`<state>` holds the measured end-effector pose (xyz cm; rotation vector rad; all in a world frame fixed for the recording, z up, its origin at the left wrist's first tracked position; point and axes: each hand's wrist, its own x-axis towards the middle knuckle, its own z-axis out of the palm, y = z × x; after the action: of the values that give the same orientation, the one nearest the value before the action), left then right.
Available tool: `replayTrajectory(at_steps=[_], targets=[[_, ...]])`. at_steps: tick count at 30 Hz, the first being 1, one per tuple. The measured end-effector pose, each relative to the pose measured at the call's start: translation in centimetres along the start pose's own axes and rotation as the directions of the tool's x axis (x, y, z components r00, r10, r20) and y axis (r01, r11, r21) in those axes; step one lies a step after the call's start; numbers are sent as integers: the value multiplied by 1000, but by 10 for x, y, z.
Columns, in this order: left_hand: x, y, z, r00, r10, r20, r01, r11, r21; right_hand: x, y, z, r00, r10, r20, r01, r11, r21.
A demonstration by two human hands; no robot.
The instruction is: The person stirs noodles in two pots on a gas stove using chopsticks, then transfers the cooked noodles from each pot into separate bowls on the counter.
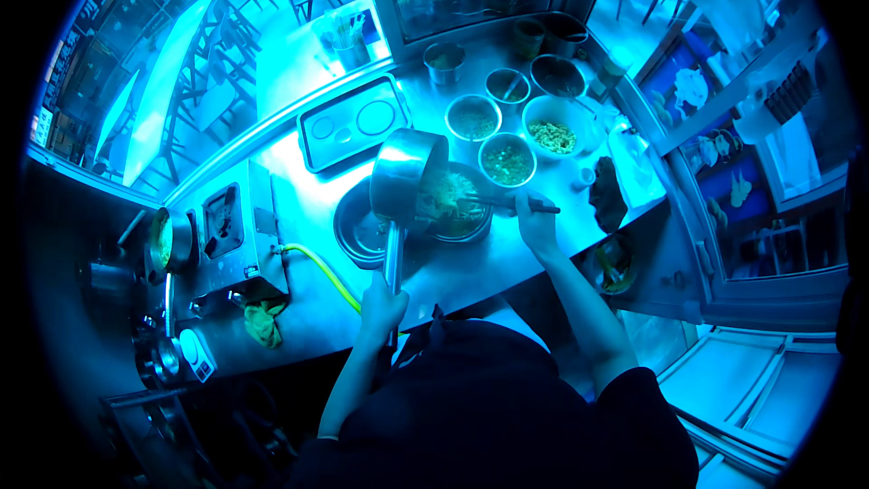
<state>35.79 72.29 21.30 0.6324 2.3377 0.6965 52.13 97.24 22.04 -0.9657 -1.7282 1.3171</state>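
Note:
My left hand (382,309) grips the long handle of a metal saucepan (400,173), which is tilted on its side with its mouth facing right. Noodles (449,191) lie at the saucepan's mouth, over a dark round bowl (468,227). My right hand (536,221) holds dark chopsticks (506,202), their tips in the noodles. Beside that bowl, partly under the saucepan, sits another dark bowl (356,234). The saucepan hides part of both bowls.
Behind the bowls stand a tub of chopped greens (508,161), a tub of pale pieces (551,136) and several other containers. A rectangular tray (339,139) lies along the window ledge. At left are a gas stove (234,231), a second saucepan (178,238) and a yellow hose (326,272).

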Motion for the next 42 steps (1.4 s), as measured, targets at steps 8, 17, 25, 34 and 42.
replayTrajectory(at_steps=[8, 17, 25, 34, 42], targets=[[-2, 2, 7, 1000, -21, -15, 21, 999, 31, 2, -35, -16, 947, -245, 206, 279, 947, -158], [-3, 12, 2, 1000, 8, -2, -8, 994, -113, 8, -52, 14, 877, -336, 345, 367, 930, -29], [-2, 7, 14, 998, 43, -44, -42, 999, 29, 7, -37, 6, 949, -219, 229, 242, 967, -76], [1, 27, 12, 983, 138, -124, -113, 975, 191, 0, -35, 5, 962, -186, 197, 151, 972, 181], [2, 24, 13, 983, 131, -132, -97, 968, 233, 5, -20, 6, 975, -78, 209, 49, 989, 142]])
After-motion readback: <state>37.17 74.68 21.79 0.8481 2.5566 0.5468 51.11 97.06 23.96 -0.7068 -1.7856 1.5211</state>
